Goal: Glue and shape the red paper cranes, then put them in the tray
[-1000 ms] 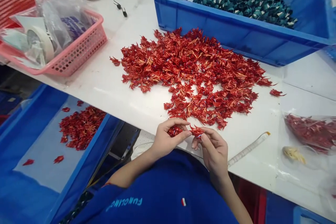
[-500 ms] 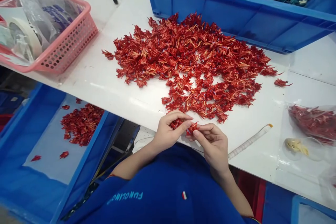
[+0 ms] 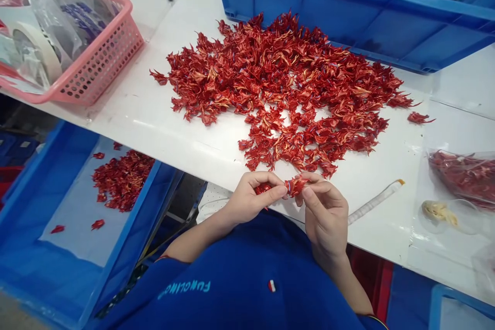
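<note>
At the table's front edge, my left hand (image 3: 250,198) is closed, with thumb and fingertips on one end of a small red fabric flower (image 3: 296,185). The flower has pointed tips and a thin bluish band round it. My right hand (image 3: 327,211) pinches its other end between thumb and fingers. More red fabric (image 3: 263,188) shows inside the curled fingers of my left hand, partly hidden. Just beyond both hands spreads a large heap of similar red fabric flowers (image 3: 270,77) on the white table (image 3: 201,149).
A blue crate (image 3: 328,10) of dark green pieces stands behind the heap. A pink basket (image 3: 100,62) sits at left, above a lower blue bin (image 3: 23,247) with red flowers. At right lie a measuring tape (image 3: 375,201), a bagged red bundle (image 3: 464,175) and yellowish bands (image 3: 439,212).
My right hand has moved a little right and turned. The red flower between the hands now lies sideways, stretched between both sets of fingertips, with its band showing. The view has shifted slightly.
</note>
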The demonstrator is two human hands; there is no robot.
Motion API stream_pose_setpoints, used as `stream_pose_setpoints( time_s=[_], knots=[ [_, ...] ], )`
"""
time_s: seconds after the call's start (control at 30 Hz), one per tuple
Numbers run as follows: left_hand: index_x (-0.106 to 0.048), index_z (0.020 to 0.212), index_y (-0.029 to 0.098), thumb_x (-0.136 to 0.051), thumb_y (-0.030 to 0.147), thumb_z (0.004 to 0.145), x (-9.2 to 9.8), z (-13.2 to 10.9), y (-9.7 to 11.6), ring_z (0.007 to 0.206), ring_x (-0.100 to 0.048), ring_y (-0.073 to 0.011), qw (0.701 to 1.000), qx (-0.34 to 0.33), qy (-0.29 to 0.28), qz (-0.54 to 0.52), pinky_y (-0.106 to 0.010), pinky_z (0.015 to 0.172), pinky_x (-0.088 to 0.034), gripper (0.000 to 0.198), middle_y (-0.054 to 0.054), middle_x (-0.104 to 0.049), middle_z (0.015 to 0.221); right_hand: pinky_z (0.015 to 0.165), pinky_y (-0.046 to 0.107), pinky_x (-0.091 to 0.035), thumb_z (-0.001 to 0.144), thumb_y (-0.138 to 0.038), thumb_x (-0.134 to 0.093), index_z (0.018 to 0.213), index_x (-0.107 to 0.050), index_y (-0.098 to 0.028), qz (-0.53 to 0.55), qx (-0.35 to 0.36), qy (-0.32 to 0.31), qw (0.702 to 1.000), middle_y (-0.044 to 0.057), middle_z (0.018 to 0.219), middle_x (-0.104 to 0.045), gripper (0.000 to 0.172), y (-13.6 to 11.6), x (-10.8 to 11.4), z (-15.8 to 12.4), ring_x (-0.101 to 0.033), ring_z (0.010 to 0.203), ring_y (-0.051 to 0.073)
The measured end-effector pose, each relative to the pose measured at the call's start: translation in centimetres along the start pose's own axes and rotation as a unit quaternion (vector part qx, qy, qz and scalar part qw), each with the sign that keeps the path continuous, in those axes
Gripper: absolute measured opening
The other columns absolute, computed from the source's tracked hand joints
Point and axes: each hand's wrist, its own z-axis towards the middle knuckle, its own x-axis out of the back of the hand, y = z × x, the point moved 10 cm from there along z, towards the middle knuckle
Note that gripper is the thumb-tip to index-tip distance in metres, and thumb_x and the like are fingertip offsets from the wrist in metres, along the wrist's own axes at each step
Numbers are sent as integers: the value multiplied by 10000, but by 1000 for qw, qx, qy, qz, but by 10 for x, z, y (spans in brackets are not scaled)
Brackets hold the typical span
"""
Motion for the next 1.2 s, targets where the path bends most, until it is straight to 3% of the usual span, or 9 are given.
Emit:
stream_pose_setpoints(
  time_s=[0.2, 0.37, 0.5, 0.63, 0.8, 1.03, 1.2],
  knots=[
    [-664, 687, 139, -674, 526, 802, 3, -2, 4, 475, -486, -80, 998, -20, 19, 53, -206, 453, -400, 404, -32, -649, 638, 639, 289, -560, 804, -298, -743, 776, -712, -236, -89, 39, -21, 995, 46, 928, -696, 75, -7, 0, -3, -664, 792, 164],
    [-670, 703, 145, -673, 341, 823, 9, -5, 23, 602, -585, -128, 974, -130, 70, 173, -233, 565, -477, 230, -56, -680, 687, 693, 306, -586, 777, -225, -752, 806, -704, -221, -177, 84, -10, 980, 65, 952, -729, 56, -19, -1, -5, -693, 866, 191],
    [-653, 684, 157, -674, 218, 825, 9, -13, 39, 611, -612, -129, 943, -235, 100, 212, -234, 589, -502, 155, -43, -682, 671, 667, 304, -624, 786, -226, -746, 841, -702, -220, -177, 75, -8, 981, 32, 824, -756, 71, -12, -3, -9, -727, 732, 176],
    [-642, 694, 163, -649, 198, 841, 7, -20, 48, 579, -601, -125, 920, -288, 117, 240, -235, 557, -494, 151, -34, -673, 649, 607, 311, -650, 799, -253, -738, 842, -688, -214, -194, 125, 19, 973, 27, 760, -762, 77, -11, -1, -17, -738, 645, 191],
    [-640, 707, 160, -640, 206, 854, 7, -21, 48, 578, -615, -128, 914, -301, 112, 250, -227, 541, -502, 154, -44, -678, 651, 584, 290, -652, 794, -236, -742, 844, -663, -220, -186, 168, 16, 968, 29, 756, -761, 95, -15, -2, -18, -744, 638, 194],
    [-660, 759, 161, -626, 157, 873, -1, -32, 52, 604, -653, -133, 866, -394, 64, 302, -211, 550, -526, 119, -54, -702, 666, 607, 214, -628, 743, -194, -792, 871, -486, -250, -105, 120, -7, 987, -26, 783, -762, 337, -8, -7, -13, -751, 673, 150],
    [-661, 737, 161, -638, 163, 867, 5, -32, 47, 585, -642, -130, 887, -368, 51, 275, -219, 548, -523, 132, -50, -698, 652, 577, 238, -631, 785, -233, -767, 851, -427, -256, -104, 116, -36, 987, -23, 802, -775, 347, -7, -15, -13, -755, 655, 172]
  ],
)
